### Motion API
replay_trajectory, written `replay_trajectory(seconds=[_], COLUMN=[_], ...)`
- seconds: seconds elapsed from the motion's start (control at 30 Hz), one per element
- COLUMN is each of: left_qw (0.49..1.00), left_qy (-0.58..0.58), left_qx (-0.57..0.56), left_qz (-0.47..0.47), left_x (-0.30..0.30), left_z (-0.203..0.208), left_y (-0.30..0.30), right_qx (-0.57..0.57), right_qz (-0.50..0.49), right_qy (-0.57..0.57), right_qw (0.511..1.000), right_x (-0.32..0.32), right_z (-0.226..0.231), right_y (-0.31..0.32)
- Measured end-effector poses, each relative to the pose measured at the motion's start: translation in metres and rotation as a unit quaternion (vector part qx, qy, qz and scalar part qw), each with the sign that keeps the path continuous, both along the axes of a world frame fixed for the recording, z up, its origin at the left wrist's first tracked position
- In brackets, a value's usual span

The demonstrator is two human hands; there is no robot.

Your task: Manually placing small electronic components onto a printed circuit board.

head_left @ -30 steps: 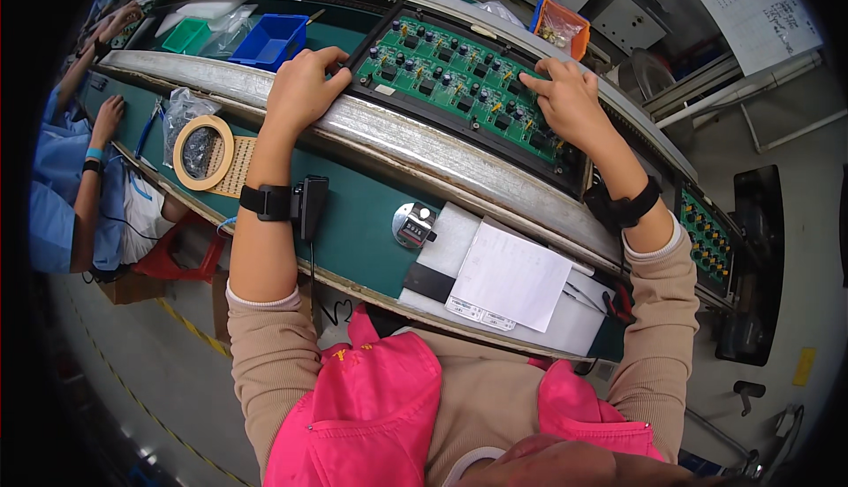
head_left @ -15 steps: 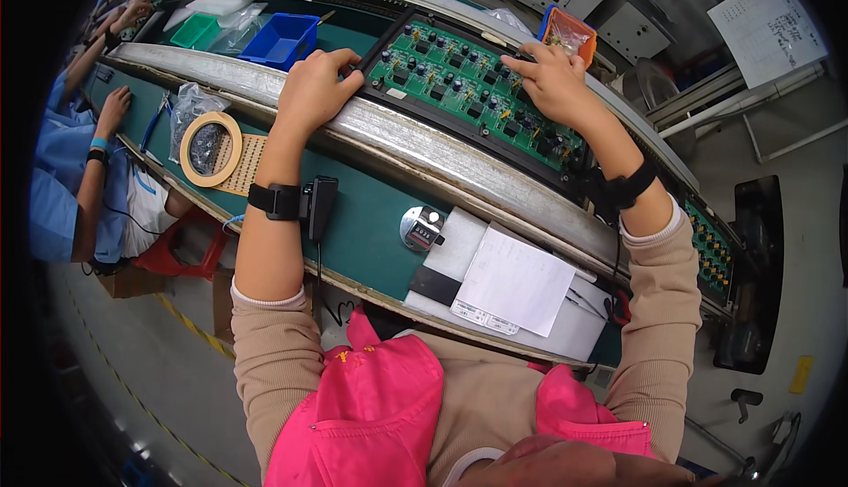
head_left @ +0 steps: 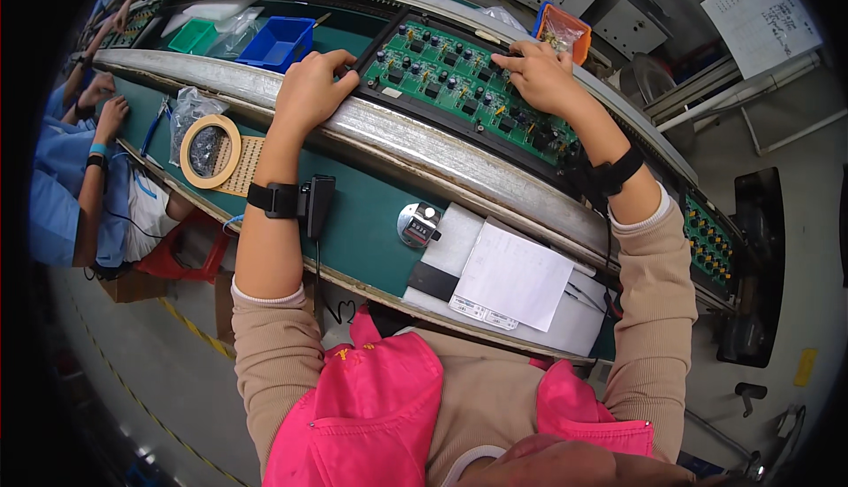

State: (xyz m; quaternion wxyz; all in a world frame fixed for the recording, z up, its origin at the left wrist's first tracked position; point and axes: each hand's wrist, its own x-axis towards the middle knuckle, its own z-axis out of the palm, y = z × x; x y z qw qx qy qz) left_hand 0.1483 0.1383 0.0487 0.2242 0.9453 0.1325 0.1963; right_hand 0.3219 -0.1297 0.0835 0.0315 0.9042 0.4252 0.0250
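Observation:
A green circuit board (head_left: 446, 67) with many black and small yellow parts lies in a black carrier frame (head_left: 433, 109) between the conveyor rails. My left hand (head_left: 309, 90) rests at the frame's left end, thumb and forefinger apart beside its edge. Over the board's far side is my right hand (head_left: 541, 74), its fingertips drawn together at the components. Whatever small thing they may pinch is hidden. Both wrists wear black straps, and a small black box (head_left: 317, 200) sits by the left one.
The near metal rail (head_left: 415, 147) runs between me and the board. Nearer lie a tally counter (head_left: 418, 225), paper sheets (head_left: 517, 275) and a tape roll (head_left: 185, 153). Blue (head_left: 276, 44), green (head_left: 193, 37) and orange (head_left: 579, 32) bins stand beyond. A co-worker's arm (head_left: 95, 156) is at left.
My right hand has shifted slightly left and its spread fingers have drawn together over the board. My left hand stays at the frame's end. At left, a co-worker's hands have moved.

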Motion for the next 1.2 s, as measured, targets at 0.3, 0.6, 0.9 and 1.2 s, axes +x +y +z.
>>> replay_trajectory(seconds=[0.3,0.6,0.9,1.2], left_qw=[1.000,1.000,1.000,1.000], left_qy=[-0.004,0.006,0.007,0.003], left_qx=[-0.005,-0.005,-0.008,-0.002], left_qz=[0.002,0.001,-0.001,0.000], left_x=[-0.002,-0.001,0.001,0.000], left_z=[0.001,0.003,-0.001,0.000], left_y=[0.000,-0.001,0.003,0.001], right_qx=[-0.005,0.061,0.045,0.032], right_qz=[0.022,0.052,0.099,0.080], right_qy=[-0.023,0.003,0.002,0.018], right_qw=[0.999,0.997,0.994,0.996], right_x=[-0.012,-0.018,-0.053,-0.054], right_z=[0.003,0.009,0.011,0.012], right_y=[-0.004,-0.018,-0.017,-0.012])
